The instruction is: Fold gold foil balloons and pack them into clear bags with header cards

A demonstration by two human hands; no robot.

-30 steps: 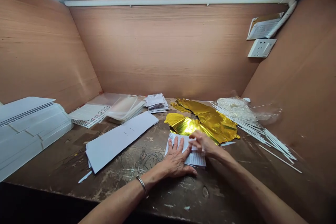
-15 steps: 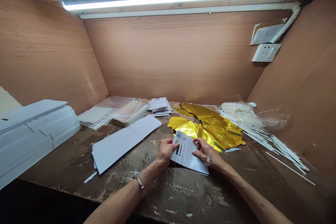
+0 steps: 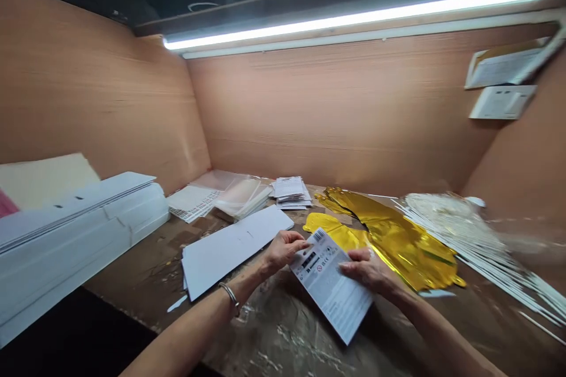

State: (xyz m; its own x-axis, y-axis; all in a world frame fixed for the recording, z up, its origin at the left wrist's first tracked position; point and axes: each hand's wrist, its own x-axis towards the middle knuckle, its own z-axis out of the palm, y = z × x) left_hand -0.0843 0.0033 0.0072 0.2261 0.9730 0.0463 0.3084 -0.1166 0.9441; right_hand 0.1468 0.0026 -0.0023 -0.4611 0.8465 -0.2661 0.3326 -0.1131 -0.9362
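Note:
Both my hands hold a long white printed card (image 3: 331, 285) with a barcode and small warning icons near its top end. My left hand (image 3: 283, 250), with a metal bangle (image 3: 229, 297) on its wrist, pinches the card's upper left edge. My right hand (image 3: 367, 271) grips its right edge. Just behind the card lies a crumpled gold foil balloon (image 3: 391, 241), partly hidden by the card and my right hand. A flat white folded sheet (image 3: 234, 245) lies left of my left hand.
White plastic sticks (image 3: 469, 235) lie in a heap at the right of the scarred wooden bench (image 3: 274, 330). Behind are a stack of printed cards (image 3: 289, 191) and clear plastic sleeves (image 3: 242, 197). White cardboard sheets (image 3: 75, 230) are piled at the left. Wooden walls surround the bench.
My hands have lifted the card off the bench and tilted it, with its printed side up. The view has swung left and down, so the bench items sit further right in the picture.

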